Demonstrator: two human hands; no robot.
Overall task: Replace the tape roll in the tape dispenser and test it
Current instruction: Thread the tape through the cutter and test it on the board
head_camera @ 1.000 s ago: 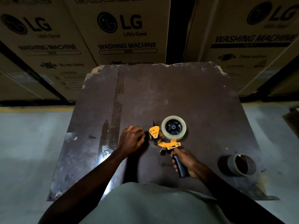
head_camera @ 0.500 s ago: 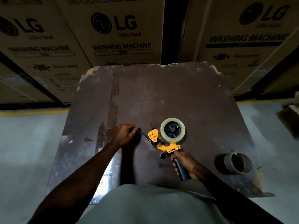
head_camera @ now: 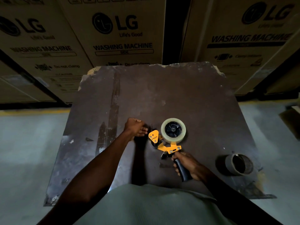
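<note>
From the head camera, a yellow tape dispenser [head_camera: 164,143] lies on a dark, scuffed desk [head_camera: 178,95], and everything else is placed from it. A clear tape roll [head_camera: 173,131] sits on its black hub, at the end away from the person. The right hand [head_camera: 186,163] is at the near end, its fingers [head_camera: 177,168] wrapped closed around the black handle. The left hand [head_camera: 135,127] is just left of the dispenser's head, curled into a loose fist; whether the fingers pinch a strip of tape cannot be told in the dim light. Well to the dispenser's right, an empty cardboard core [head_camera: 238,164] lies on the desk, nothing inside it. Beyond the desk stand stacked washing machine cartons [head_camera: 123,30].
</note>
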